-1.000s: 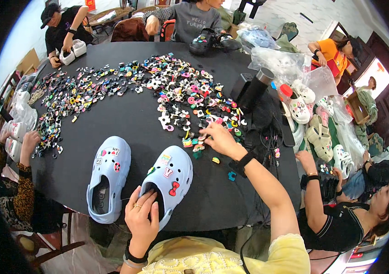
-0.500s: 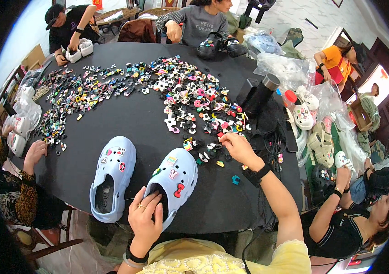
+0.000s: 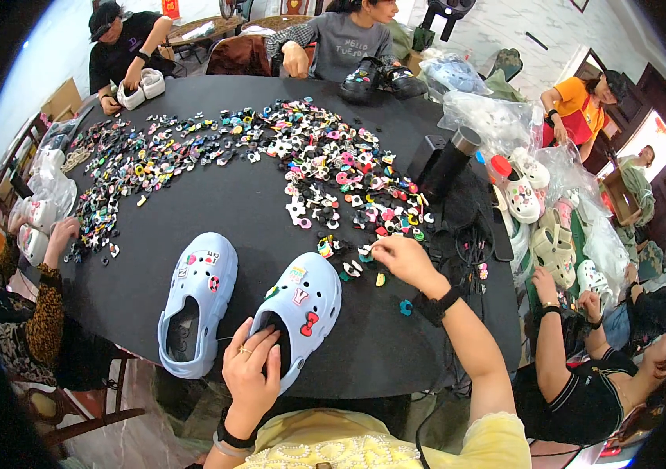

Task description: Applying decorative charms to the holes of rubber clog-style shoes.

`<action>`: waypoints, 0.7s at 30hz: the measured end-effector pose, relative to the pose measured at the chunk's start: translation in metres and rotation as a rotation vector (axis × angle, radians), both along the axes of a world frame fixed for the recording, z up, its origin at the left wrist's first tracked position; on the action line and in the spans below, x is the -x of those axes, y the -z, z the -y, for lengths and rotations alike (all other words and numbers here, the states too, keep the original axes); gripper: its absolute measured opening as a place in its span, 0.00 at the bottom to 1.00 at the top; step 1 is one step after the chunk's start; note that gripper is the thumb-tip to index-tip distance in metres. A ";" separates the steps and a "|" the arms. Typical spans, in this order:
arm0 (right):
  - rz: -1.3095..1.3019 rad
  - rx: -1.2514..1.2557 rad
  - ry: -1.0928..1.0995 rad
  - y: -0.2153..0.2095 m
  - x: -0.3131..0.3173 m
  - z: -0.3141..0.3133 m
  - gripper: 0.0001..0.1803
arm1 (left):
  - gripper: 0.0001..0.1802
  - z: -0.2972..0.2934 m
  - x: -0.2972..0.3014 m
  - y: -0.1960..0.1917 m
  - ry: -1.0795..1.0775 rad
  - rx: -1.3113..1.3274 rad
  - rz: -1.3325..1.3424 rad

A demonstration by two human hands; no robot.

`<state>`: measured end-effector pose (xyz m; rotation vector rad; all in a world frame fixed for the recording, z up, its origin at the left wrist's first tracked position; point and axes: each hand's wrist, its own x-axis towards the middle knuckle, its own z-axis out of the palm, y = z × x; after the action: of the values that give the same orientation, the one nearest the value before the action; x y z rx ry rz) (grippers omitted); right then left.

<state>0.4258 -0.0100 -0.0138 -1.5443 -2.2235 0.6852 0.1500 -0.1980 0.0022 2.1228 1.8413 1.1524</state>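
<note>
My left hand [image 3: 253, 374] grips a light blue clog [image 3: 308, 301] by its opening, the fingers inside the shoe and the thumb outside. On that clog sit a red bow charm [image 3: 310, 323], a letter charm and several others. Left of it lies its light blue mate [image 3: 201, 293], also with charms on its toe. My right hand [image 3: 405, 262] is at the near right edge of a big heap of shoe charms [image 3: 341, 168]. Its thumb and forefinger are pinched together beside small white and teal charms; whether one is between them is hidden.
A black tumbler [image 3: 452, 160] and dark cables [image 3: 470, 248] are right of the heap. Loose charms, one teal [image 3: 405, 307], lie near my right wrist. Along the right, plastic bags and a beige clog [image 3: 553, 252] crowd a side table. Co-workers around the tables handle other clogs.
My right hand has come slightly nearer and left among the charms; my left hand keeps its hold. A co-worker at right has raised a hand toward the beige clog.
</note>
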 end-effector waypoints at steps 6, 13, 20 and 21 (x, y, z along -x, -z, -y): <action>-0.233 0.112 0.166 0.003 -0.015 -0.005 0.12 | 0.10 0.000 0.000 -0.001 -0.006 0.001 -0.008; -0.020 -0.340 0.110 0.011 -0.009 0.001 0.08 | 0.09 0.000 0.000 -0.001 -0.005 -0.003 0.002; 0.230 -0.312 -0.074 0.011 0.003 0.015 0.13 | 0.09 0.000 0.000 -0.001 -0.004 -0.012 -0.003; 0.250 -0.338 -0.048 0.014 0.005 0.016 0.16 | 0.09 0.000 0.000 -0.001 -0.002 -0.012 -0.003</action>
<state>0.4208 -0.0263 -0.0276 -1.4714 -2.4076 0.1176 0.1503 -0.1975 0.0033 2.1299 1.8434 1.1642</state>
